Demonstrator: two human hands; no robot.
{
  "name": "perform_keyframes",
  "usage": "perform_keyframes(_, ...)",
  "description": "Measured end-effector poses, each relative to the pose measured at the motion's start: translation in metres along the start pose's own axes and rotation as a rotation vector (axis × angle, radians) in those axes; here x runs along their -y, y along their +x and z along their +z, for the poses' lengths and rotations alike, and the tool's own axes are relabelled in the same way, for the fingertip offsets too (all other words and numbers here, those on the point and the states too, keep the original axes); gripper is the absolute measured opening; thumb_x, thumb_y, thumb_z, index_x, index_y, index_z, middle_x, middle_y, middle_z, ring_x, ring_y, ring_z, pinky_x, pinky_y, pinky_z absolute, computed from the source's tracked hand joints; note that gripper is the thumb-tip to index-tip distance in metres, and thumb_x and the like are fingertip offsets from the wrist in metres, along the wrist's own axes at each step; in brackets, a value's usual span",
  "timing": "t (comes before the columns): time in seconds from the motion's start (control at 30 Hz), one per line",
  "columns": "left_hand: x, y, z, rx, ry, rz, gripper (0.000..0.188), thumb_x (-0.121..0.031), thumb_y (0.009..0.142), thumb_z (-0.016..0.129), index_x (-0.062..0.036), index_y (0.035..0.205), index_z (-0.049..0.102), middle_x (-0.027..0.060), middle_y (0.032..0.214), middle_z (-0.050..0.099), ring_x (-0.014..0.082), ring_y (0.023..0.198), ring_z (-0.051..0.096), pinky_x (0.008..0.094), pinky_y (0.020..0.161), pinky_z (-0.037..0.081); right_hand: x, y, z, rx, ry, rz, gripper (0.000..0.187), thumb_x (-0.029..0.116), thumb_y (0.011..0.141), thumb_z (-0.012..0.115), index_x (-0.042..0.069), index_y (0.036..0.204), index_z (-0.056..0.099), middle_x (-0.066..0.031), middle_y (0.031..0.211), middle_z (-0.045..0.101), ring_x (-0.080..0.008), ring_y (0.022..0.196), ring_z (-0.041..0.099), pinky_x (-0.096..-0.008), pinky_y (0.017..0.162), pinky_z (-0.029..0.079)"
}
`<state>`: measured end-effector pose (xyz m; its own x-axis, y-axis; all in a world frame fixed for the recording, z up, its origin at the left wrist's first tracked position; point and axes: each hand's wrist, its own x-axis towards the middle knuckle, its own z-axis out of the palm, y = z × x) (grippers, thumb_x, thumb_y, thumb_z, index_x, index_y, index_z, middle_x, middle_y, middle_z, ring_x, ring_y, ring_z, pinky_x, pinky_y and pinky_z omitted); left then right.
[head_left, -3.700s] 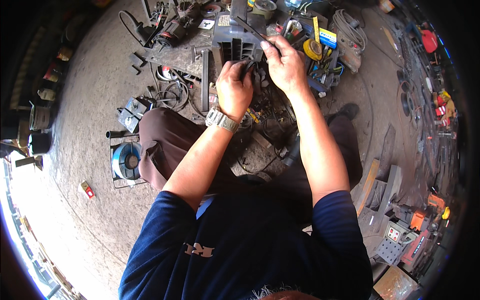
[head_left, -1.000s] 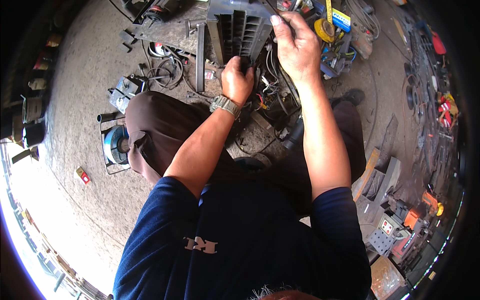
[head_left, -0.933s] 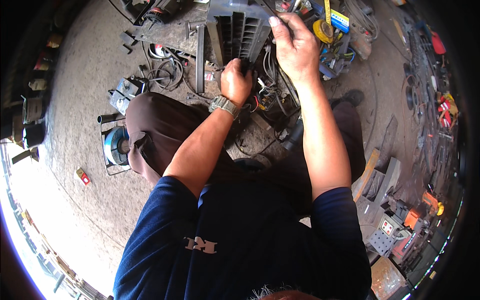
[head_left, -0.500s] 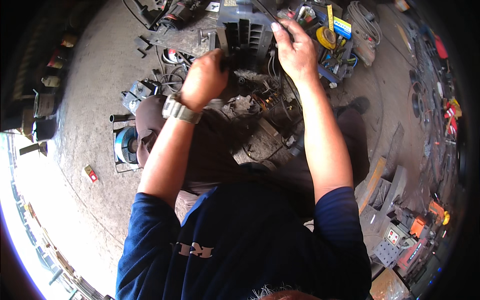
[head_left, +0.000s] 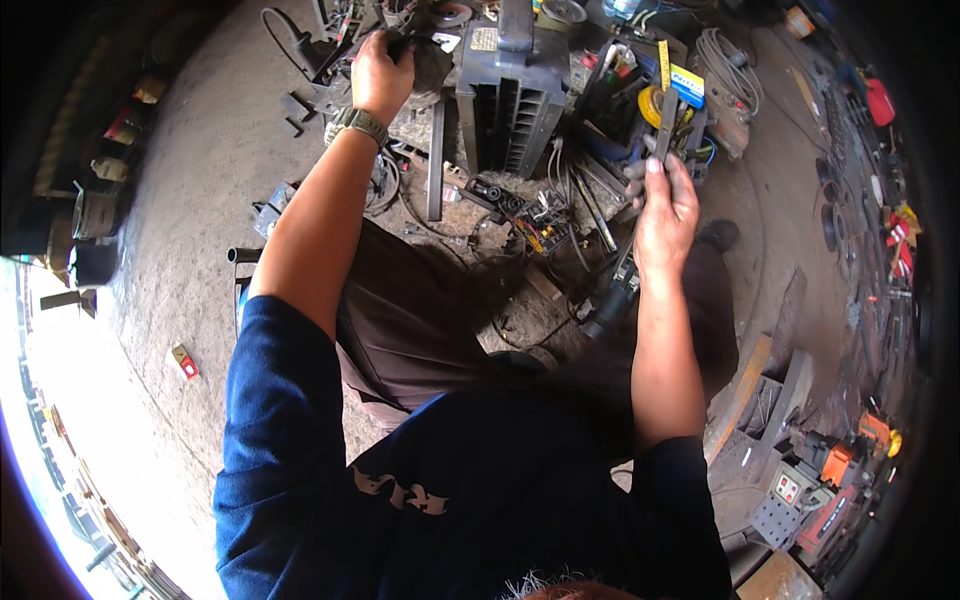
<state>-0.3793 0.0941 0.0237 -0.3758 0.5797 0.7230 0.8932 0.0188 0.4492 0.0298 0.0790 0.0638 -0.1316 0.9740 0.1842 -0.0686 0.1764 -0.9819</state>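
My left hand (head_left: 382, 78), with a watch on its wrist, is closed at the far left of the work area. Dark material shows at its fingers, but what it grips is hard to make out. On the right, my right hand (head_left: 664, 215) pinches a flat grey metal bar (head_left: 666, 128) between thumb and fingers. The bar points away from me, its far part in front of a bin of tools. Between my hands stands a heavy dark grey metal block (head_left: 515, 75) with a raised bar on top and stepped slots in its near side.
A yellow tape roll (head_left: 652, 105) and a blue and yellow box (head_left: 686, 86) sit at the tool bin. Coiled cable (head_left: 728, 50) lies beyond. A power tool (head_left: 612, 300) rests by my right leg. Cords and scraps litter the floor between my legs.
My left hand has moved away and left from beside the metal block. My right hand has come nearer and to the right, still with the flat bar, which now points away from me.
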Motion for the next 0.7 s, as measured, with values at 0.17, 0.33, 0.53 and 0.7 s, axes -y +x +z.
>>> perform_keyframes(0.17, -0.011, -0.007, 0.033, 0.063, 0.003, 0.040, 0.030, -0.022, 0.087, 0.076, -0.0002, 0.106, 0.068, 0.0215, 0.103, 0.071, 0.0431, 0.098, 0.068, 0.0466, 0.087, 0.056, -0.023, -0.042, -0.035, -0.011, 0.007, 0.166, 0.020, 0.015, 0.107, 0.059, 0.003, 0.121, 0.066, -0.0036, 0.093, 0.071, -0.0100, 0.076, 0.063, -0.0260, 0.072, 0.048)
perform_keyframes(0.33, -0.003, -0.013, 0.053, 0.326, -0.027, -0.005, 0.047, -0.031, 0.089, 0.071, -0.0012, 0.126, 0.068, 0.0225, 0.129, 0.067, 0.0388, 0.121, 0.064, 0.0438, 0.105, 0.051, -0.036, -0.058, -0.025, 0.085, 0.063, 0.196, 0.017, 0.010, 0.105, 0.061, -0.001, 0.115, 0.068, -0.0068, 0.102, 0.074, -0.0115, 0.090, 0.067, -0.0266, 0.085, 0.052)
perform_keyframes(0.53, -0.024, -0.004, 0.015, 0.362, 0.070, -0.163, 0.044, -0.032, 0.091, 0.070, -0.0026, 0.123, 0.070, 0.0254, 0.120, 0.071, 0.0400, 0.117, 0.067, 0.0460, 0.103, 0.053, -0.018, -0.048, -0.027, 0.159, -0.068, 0.175, 0.020, 0.014, 0.102, 0.069, 0.001, 0.115, 0.074, 0.0071, 0.090, 0.064, -0.0013, 0.081, 0.051, -0.0190, 0.073, 0.042)
perform_keyframes(0.7, -0.079, -0.009, -0.106, 0.534, 0.173, -0.278, 0.041, -0.040, 0.093, 0.074, -0.0057, 0.115, 0.076, 0.0197, 0.097, 0.077, 0.0332, 0.090, 0.077, 0.0422, 0.083, 0.060, 0.007, -0.029, -0.018, 0.154, 0.156, 0.197, 0.019, 0.013, 0.103, 0.067, 0.003, 0.118, 0.074, 0.0059, 0.083, 0.065, -0.0023, 0.070, 0.054, -0.0183, 0.062, 0.043)
